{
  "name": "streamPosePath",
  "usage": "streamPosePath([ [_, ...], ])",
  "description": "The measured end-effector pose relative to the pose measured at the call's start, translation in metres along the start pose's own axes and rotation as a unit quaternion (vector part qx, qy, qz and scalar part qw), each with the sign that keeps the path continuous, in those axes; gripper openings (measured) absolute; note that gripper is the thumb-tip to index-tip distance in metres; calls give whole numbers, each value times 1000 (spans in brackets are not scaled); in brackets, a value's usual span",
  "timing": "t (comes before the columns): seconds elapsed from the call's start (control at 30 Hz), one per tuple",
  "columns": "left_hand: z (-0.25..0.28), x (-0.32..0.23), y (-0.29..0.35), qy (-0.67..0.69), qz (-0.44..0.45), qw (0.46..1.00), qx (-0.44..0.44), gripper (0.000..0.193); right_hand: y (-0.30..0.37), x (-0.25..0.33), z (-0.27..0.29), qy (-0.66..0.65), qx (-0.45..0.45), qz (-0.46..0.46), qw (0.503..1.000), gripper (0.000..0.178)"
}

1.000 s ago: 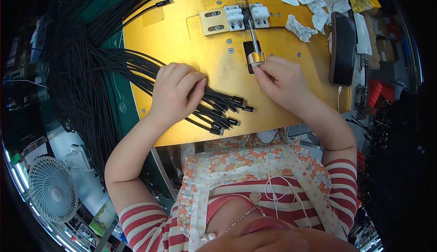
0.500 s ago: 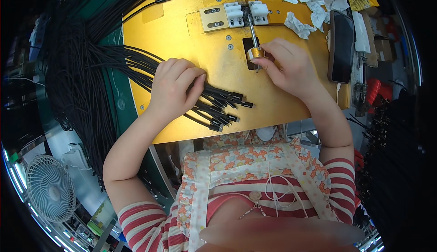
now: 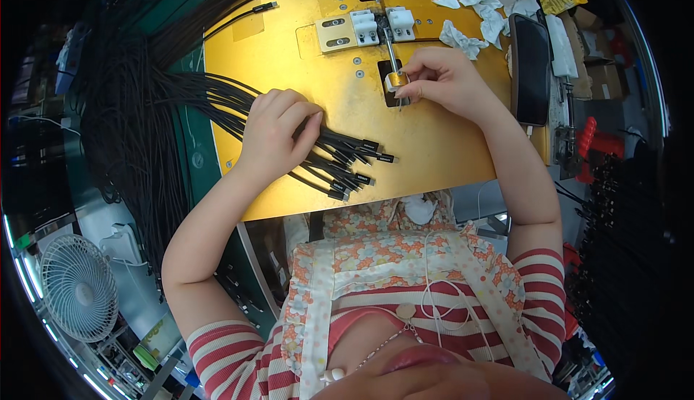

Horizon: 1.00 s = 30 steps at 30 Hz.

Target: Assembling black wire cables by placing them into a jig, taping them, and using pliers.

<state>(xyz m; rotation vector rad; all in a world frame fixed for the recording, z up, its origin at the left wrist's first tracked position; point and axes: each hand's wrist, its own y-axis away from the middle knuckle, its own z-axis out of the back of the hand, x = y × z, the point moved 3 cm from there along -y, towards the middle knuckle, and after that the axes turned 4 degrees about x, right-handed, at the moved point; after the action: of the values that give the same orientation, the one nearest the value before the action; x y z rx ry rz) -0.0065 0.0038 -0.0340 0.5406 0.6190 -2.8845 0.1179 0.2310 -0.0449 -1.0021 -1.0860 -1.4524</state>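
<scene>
My right hand [image 3: 444, 82] is closed at the brass-coloured knob [image 3: 397, 81], its thumb and index finger pinching the side of it. The knob sits on the near end of a shiny metal rod [image 3: 391, 52], over a dark slot in the gold work plate [image 3: 426, 151]. Over a fanned bundle of black cables [image 3: 217, 96] lies my left hand [image 3: 278, 129], fingers curled and thumb tip against the index finger. Whatever that pinch holds, if anything, is hidden. Black cable plugs [image 3: 363, 179] stick out to the right, below this hand.
White clamp blocks [image 3: 365, 28] flank the rod farther back. Crumpled tissues [image 3: 463, 39] and a dark phone [image 3: 529, 70] lie at the right. More black cables [image 3: 123, 118] hang thickly over the left edge. A white fan [image 3: 79, 288] stands at lower left.
The view has shifted slightly, so the plate appears a little farther left. My right fingers have curled more at the knob. My left hand stays over the cables.
</scene>
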Motion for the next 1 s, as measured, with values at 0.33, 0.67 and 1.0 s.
streamPosePath([
  [0.33, -4, 6, -1, 1, 0, 1000, -6, 6, -4, -1, 13, -87, 28, -28, 995, 15],
  [0.67, -6, 8, 3, 12, 3, 1000, -6, 6, 18, 10, -4, -47, -3, -93, 995, 26],
  [1.0, 2, 12, -11, 47, -28, 995, 80, 18, 39, 20, -48, 99, -88, -56, 990, 70],
])
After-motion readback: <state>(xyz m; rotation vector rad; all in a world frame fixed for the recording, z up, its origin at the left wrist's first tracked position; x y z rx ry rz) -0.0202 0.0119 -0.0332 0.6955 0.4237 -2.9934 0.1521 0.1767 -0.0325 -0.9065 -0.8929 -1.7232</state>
